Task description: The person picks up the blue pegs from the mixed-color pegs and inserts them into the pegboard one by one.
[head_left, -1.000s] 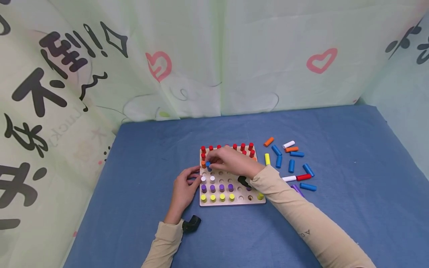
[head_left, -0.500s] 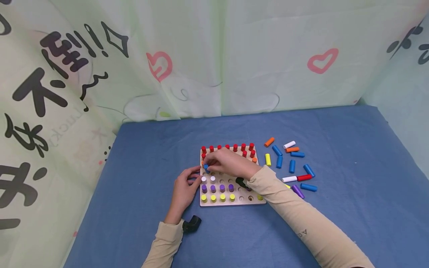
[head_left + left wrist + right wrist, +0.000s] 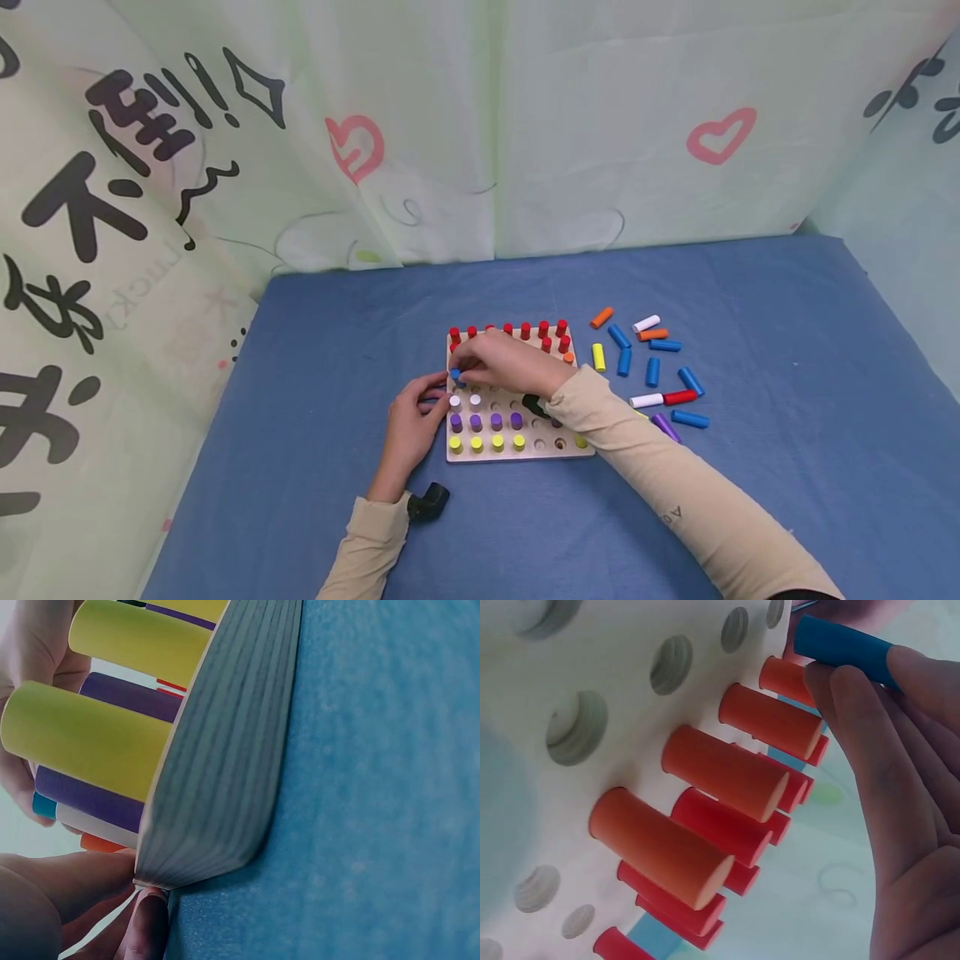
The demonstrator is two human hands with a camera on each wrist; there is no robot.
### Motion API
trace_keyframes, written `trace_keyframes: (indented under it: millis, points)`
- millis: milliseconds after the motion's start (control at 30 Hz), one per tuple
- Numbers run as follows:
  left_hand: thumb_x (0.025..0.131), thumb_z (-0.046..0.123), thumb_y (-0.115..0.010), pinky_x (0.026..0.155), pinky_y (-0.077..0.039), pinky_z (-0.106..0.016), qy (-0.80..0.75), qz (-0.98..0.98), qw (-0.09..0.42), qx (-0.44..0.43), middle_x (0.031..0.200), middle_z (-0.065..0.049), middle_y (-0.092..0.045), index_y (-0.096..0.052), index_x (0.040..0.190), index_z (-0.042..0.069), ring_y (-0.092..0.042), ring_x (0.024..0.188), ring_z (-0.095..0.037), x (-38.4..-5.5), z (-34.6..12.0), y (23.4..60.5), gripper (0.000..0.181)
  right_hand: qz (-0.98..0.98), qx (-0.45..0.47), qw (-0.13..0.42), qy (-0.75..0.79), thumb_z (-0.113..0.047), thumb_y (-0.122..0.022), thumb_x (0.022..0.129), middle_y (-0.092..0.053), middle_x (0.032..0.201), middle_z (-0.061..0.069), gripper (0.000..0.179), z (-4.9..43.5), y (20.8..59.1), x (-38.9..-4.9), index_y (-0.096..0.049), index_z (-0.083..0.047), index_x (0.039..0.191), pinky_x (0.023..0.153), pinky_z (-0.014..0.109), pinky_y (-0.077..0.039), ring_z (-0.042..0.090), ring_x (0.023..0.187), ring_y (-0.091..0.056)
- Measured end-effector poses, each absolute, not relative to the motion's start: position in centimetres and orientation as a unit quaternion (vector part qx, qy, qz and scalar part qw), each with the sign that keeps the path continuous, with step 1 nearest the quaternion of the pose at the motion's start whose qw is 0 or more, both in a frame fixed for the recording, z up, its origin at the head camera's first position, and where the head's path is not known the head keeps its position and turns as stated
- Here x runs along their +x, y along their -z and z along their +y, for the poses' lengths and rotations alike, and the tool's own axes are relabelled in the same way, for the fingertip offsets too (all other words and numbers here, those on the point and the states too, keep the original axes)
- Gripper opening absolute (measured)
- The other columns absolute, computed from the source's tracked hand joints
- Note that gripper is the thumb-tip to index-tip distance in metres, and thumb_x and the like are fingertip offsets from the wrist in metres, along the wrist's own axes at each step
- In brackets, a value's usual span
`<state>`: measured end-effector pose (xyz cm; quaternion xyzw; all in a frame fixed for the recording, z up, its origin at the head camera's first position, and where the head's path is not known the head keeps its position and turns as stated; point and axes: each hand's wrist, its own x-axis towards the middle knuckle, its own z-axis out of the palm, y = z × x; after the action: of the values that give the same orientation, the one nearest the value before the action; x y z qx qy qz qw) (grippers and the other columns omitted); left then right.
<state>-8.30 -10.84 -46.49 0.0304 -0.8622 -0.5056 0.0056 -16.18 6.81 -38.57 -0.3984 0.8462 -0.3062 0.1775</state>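
Note:
My right hand pinches a blue peg between thumb and fingers over the left side of a wooden pegboard. In the right wrist view, the peg's free end points toward the board, close to the nearest orange peg. My left hand rests at the board's left edge, its fingertips touching the side near a white peg. Red pegs stand in the far rows, with orange ones behind my right hand. Nearer rows hold purple pegs and yellow pegs.
Loose pegs lie on the blue cloth right of the board: several blue pegs, white ones, orange ones, a red peg and a purple peg. A printed curtain hangs behind.
My right hand has moved slightly left with the blue peg, from right of the first orange peg to the board's left column. My left hand has stayed at the edge.

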Motion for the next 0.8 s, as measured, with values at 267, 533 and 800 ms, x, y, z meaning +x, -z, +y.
trace_keyframes:
  millis: [267, 533, 800]
  points:
    - [0.095, 0.012, -0.066, 0.086, -0.057, -0.039, 0.507, -0.861, 0.006, 0.032, 0.119, -0.012, -0.065, -0.064, 0.129, 0.006, -0.066, 0.101, -0.023, -8.4, -10.9, 46.4, 0.034, 0.848, -0.401, 0.186, 0.294, -0.009, -0.068, 0.094, -0.074, 0.104, 0.007, 0.019, 6.4, 38.1, -16.4, -0.072, -0.003, 0.111, 0.086, 0.025, -0.056, 0.013, 0.095, -0.071]
    - [0.095, 0.012, -0.067, 0.086, -0.057, -0.040, 0.512, -0.859, 0.012, 0.020, 0.119, -0.013, -0.065, -0.064, 0.129, 0.005, -0.066, 0.102, -0.024, -8.4, -11.0, 46.3, 0.035, 0.846, -0.398, 0.206, 0.287, -0.008, -0.067, 0.094, -0.073, 0.102, 0.006, 0.017, 6.0, 38.2, -16.5, -0.072, -0.003, 0.109, 0.086, 0.025, -0.056, 0.014, 0.095, -0.070]
    - [0.095, 0.012, -0.067, 0.086, -0.057, -0.041, 0.514, -0.858, 0.014, 0.016, 0.115, -0.014, -0.066, -0.063, 0.129, 0.002, -0.066, 0.102, -0.025, -8.2, -11.0, 46.3, 0.035, 0.842, -0.404, 0.218, 0.285, -0.007, -0.067, 0.094, -0.073, 0.100, 0.006, 0.015, 5.7, 38.2, -16.6, -0.072, -0.003, 0.107, 0.085, 0.024, -0.055, 0.014, 0.095, -0.070]
